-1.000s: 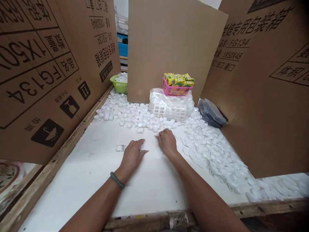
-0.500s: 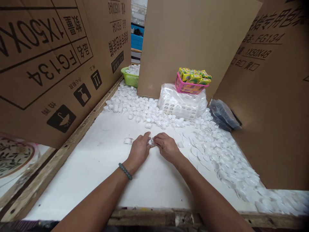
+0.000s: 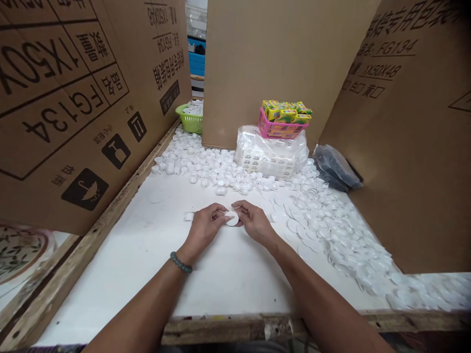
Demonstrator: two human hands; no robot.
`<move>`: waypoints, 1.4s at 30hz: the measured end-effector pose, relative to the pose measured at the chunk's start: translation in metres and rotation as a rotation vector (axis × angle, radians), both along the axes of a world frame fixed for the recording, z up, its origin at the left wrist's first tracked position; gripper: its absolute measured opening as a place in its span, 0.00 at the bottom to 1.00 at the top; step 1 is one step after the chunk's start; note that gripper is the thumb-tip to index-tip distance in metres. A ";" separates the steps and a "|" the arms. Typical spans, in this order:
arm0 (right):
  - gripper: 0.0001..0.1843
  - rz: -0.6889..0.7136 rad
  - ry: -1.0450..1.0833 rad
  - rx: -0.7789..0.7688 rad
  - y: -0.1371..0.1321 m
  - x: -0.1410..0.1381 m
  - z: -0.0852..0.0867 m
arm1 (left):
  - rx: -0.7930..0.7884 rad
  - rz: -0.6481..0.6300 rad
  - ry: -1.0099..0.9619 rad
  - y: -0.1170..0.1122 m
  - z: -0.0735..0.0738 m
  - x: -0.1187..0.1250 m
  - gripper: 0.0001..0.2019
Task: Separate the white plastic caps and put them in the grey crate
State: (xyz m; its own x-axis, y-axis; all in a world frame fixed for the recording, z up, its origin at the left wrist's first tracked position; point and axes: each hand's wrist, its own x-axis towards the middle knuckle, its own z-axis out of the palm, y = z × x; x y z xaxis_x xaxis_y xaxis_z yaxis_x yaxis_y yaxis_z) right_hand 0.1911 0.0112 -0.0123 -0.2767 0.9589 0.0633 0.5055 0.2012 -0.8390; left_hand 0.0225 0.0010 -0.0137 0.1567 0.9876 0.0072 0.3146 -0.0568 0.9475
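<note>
Between my two hands is a small white disc [image 3: 231,218], its round face turned towards me. My left hand [image 3: 209,220] pinches its left side, the thumb lying on the face. From the right, the fingers of my right hand [image 3: 253,219] close on its other edge. Whether something sits behind the disc is hidden by fingers. Just left of my left hand, a small white piece [image 3: 189,216] lies on the white tabletop [image 3: 147,264]. More thin white discs [image 3: 302,235] are spread to the right of my right hand.
Small white cups [image 3: 221,182] heap along the back. White pieces [image 3: 353,255] pile down the right side. A plastic-wrapped bundle [image 3: 268,157] carries a pink basket [image 3: 281,130] of yellow boxes. A green basket [image 3: 191,122] stands back left. Cardboard walls [image 3: 287,59] surround the table.
The disc has come into view, its face turned towards me. My hands have spread slightly apart around it. The whole view has shifted a little.
</note>
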 end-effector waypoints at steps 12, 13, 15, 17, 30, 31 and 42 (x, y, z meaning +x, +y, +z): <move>0.18 0.246 -0.311 0.141 -0.007 0.011 0.024 | -0.372 0.095 -0.247 0.004 -0.003 0.000 0.19; 0.16 0.247 -0.333 0.144 -0.007 0.008 0.023 | -0.395 0.101 -0.255 0.005 -0.003 0.000 0.19; 0.13 0.235 -0.359 0.134 -0.006 0.003 0.023 | -0.452 0.117 -0.266 0.007 -0.003 0.001 0.17; 0.10 0.229 -0.373 0.116 -0.003 0.000 0.023 | -0.502 0.136 -0.266 0.010 -0.003 0.001 0.15; 0.18 0.021 -0.312 0.079 -0.008 -0.002 0.011 | -0.312 0.194 -0.151 0.003 0.000 0.006 0.14; 0.18 0.066 -0.275 0.076 -0.008 0.000 0.012 | -0.318 0.175 -0.167 0.004 -0.001 0.005 0.13; 0.14 0.136 -0.198 0.042 -0.004 -0.003 0.004 | -0.376 0.023 -0.105 0.009 -0.005 -0.002 0.13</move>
State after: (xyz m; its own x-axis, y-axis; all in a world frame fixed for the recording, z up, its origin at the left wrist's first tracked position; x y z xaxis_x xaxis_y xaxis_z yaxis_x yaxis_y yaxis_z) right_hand 0.1877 0.0069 -0.0081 -0.4141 0.9096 0.0335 0.6253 0.3110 -0.7157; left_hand 0.0209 0.0102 -0.0188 0.1524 0.9277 -0.3407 0.2122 0.3060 0.9281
